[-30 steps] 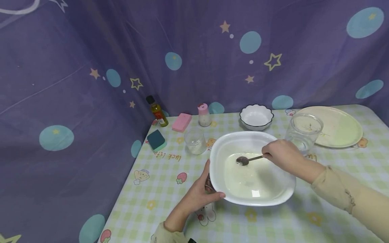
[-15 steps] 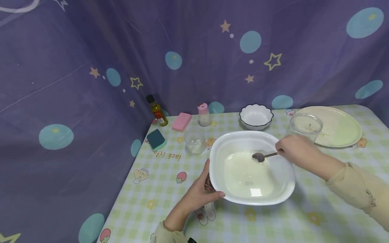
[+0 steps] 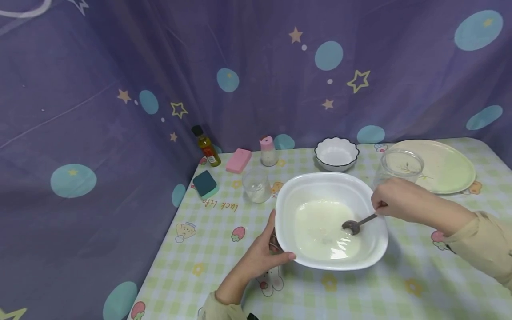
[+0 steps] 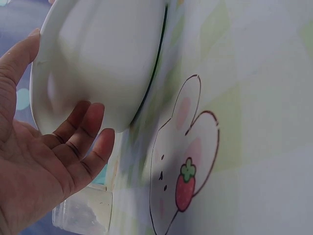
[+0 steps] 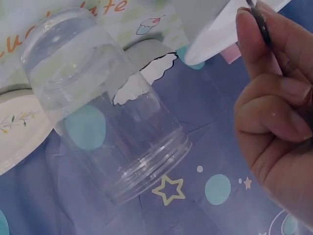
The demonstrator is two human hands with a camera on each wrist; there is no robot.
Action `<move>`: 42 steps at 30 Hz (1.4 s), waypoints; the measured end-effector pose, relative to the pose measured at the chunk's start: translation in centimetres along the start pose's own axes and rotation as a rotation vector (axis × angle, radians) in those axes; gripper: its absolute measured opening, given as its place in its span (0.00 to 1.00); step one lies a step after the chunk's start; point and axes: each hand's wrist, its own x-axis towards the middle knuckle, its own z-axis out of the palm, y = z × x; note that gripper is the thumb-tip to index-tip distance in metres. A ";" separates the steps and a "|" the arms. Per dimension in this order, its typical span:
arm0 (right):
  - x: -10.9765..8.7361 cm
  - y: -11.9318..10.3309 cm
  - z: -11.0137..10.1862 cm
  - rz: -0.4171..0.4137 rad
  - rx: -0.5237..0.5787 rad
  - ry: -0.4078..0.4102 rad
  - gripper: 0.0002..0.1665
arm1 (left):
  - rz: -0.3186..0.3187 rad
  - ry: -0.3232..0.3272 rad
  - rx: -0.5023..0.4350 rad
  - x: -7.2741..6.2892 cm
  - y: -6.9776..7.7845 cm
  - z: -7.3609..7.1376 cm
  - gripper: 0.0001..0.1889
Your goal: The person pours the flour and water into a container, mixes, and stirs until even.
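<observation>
A white basin (image 3: 332, 266) with cloudy pale liquid (image 3: 320, 222) in it stands at the middle of the table. My left hand (image 3: 260, 253) grips its left side, thumb at the rim; in the left wrist view, the fingers (image 4: 80, 127) bend against the basin's outer wall. My right hand (image 3: 404, 200) pinches the handle of a dark metal spoon (image 3: 352, 226) over the basin's right side. The spoon's bowl dips in the liquid, which ripples nearby. In the right wrist view, the thumb and index finger hold the handle (image 5: 259, 19).
Behind my right hand stands a clear jar (image 3: 400, 164), partly before an oval plate (image 3: 452, 171). A scalloped bowl (image 3: 337, 153) is behind the basin. To the left are a glass cup (image 3: 257, 186), pink-topped shaker (image 3: 268, 151), pink sponge (image 3: 238, 161), green sponge (image 3: 206, 184) and oil bottle (image 3: 206, 146).
The right hand has moved right with the spoon; the spoon's bowl went from the liquid's left part to the far side, then nearer on the right. The left hand and basin stay put.
</observation>
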 end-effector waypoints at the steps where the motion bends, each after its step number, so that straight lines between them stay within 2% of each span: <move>1: 0.0 0.0 0.0 -0.008 0.016 -0.009 0.21 | -0.002 0.000 -0.001 0.0 0.0 0.0 0.58; 8: 0.2 -0.3 0.9 -0.022 0.118 -0.040 0.16 | -0.005 0.002 0.003 0.0 -0.1 0.0 0.58; 21: 1.7 -2.0 3.3 -0.048 0.147 0.073 0.16 | 0.010 0.005 0.009 0.1 -0.3 0.0 0.59; 32: 2.9 -2.7 4.8 0.035 0.090 0.173 0.13 | 0.008 0.005 0.013 0.1 -0.3 -0.1 0.59; 42: 3.1 -2.6 4.7 0.146 0.030 0.253 0.11 | 0.006 0.001 -0.002 0.1 -0.4 -0.1 0.59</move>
